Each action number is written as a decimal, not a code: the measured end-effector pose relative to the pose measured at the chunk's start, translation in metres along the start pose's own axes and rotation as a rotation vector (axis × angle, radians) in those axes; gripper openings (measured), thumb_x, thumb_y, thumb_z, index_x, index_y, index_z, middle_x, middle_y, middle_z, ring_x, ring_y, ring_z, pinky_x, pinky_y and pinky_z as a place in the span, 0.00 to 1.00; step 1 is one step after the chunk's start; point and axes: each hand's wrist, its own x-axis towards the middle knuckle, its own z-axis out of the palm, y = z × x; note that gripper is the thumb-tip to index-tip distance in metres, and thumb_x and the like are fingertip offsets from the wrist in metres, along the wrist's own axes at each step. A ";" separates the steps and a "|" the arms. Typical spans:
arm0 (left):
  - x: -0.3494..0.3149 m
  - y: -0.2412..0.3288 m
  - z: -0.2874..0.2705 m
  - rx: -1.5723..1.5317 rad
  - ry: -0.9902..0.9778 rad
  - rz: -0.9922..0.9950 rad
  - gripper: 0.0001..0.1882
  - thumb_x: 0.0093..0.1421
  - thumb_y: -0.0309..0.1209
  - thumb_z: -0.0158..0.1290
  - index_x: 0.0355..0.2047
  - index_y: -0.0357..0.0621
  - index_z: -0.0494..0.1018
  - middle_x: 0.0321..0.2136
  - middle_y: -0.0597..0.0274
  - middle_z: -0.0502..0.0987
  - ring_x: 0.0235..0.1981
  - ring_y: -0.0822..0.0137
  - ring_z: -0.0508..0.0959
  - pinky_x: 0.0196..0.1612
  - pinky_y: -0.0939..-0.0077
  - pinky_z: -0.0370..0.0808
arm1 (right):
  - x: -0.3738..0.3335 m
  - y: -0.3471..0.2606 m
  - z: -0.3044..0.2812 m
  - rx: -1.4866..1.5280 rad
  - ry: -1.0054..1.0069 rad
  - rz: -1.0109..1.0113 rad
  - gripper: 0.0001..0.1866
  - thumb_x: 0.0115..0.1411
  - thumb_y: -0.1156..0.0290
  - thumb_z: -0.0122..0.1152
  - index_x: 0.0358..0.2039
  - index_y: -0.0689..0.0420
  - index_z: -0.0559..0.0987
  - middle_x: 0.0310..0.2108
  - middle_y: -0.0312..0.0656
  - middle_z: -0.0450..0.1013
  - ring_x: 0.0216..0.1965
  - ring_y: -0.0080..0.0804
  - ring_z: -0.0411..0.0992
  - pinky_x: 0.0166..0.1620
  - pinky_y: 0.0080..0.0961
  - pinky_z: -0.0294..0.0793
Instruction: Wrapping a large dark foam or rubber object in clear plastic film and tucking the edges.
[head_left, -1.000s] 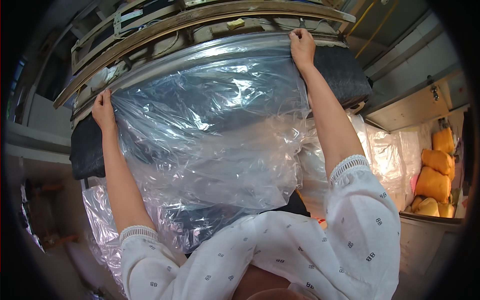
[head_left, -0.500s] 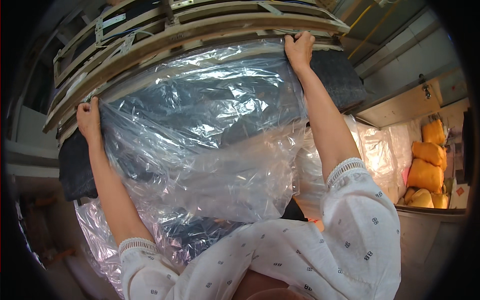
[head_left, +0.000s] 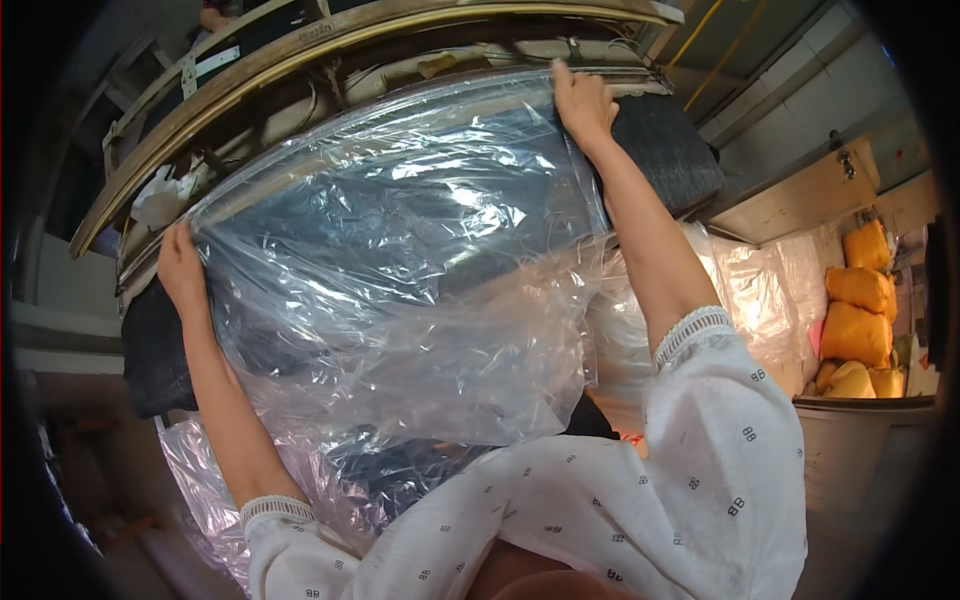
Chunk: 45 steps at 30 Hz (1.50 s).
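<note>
A large clear plastic sheet (head_left: pixel 400 270), creased and shiny, stretches across a dark padded surface and hangs down toward my body. My left hand (head_left: pixel 182 268) pinches its far left corner. At the far right corner, my right hand (head_left: pixel 585 105) has its fingers closed on the sheet's edge, with the thumb side on top. Between my hands the far edge runs taut along a metal strip. Just beyond that edge, a long wooden bar (head_left: pixel 350 32) of a machine arches over the strip, with a dark gap beneath it.
A dark cover (head_left: pixel 660 150) shows past the sheet on the right, and another dark piece (head_left: pixel 155 350) on the left. Crumpled white plastic (head_left: pixel 170 195) lies near the bar's left end. Orange bundles (head_left: pixel 858 310) are stacked at the right. Part of another person's hand (head_left: pixel 213 18) shows at the top.
The wooden bar has risen away from the sheet's far edge, opening a wider gap. My left hand has come slightly nearer; my right hand has shifted a little left. Both keep the sheet.
</note>
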 end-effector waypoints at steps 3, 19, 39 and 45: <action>-0.004 -0.019 -0.035 -0.188 0.145 0.032 0.16 0.63 0.37 0.42 0.36 0.35 0.71 0.28 0.56 0.75 0.31 0.68 0.72 0.37 0.74 0.68 | -0.023 0.013 -0.016 -0.064 -0.142 -0.220 0.22 0.52 0.49 0.54 0.31 0.56 0.80 0.36 0.49 0.71 0.45 0.48 0.64 0.48 0.38 0.60; -0.149 0.173 -0.053 -0.161 0.009 0.349 0.11 0.53 0.24 0.48 0.38 0.40 0.71 0.36 0.55 0.73 0.42 0.55 0.71 0.47 0.63 0.64 | -0.067 0.039 -0.073 1.013 -0.380 -0.017 0.05 0.61 0.72 0.47 0.37 0.57 0.67 0.23 0.27 0.60 0.22 0.12 0.56 0.25 0.12 0.57; -0.210 0.172 -0.081 -1.175 -0.614 -0.220 0.05 0.62 0.29 0.45 0.34 0.45 0.71 0.20 0.76 0.65 0.23 0.80 0.67 0.24 0.83 0.65 | -0.068 0.012 -0.070 0.933 -0.450 -0.143 0.07 0.62 0.66 0.49 0.33 0.55 0.69 0.24 0.25 0.60 0.23 0.10 0.54 0.25 0.11 0.54; -0.211 0.099 -0.159 -1.552 -0.058 -0.512 0.11 0.63 0.32 0.43 0.43 0.42 0.69 0.34 0.64 0.75 0.32 0.75 0.74 0.38 0.78 0.73 | -0.109 -0.058 -0.111 1.142 -0.624 -0.073 0.08 0.62 0.62 0.51 0.33 0.53 0.69 0.23 0.22 0.58 0.22 0.08 0.52 0.23 0.09 0.51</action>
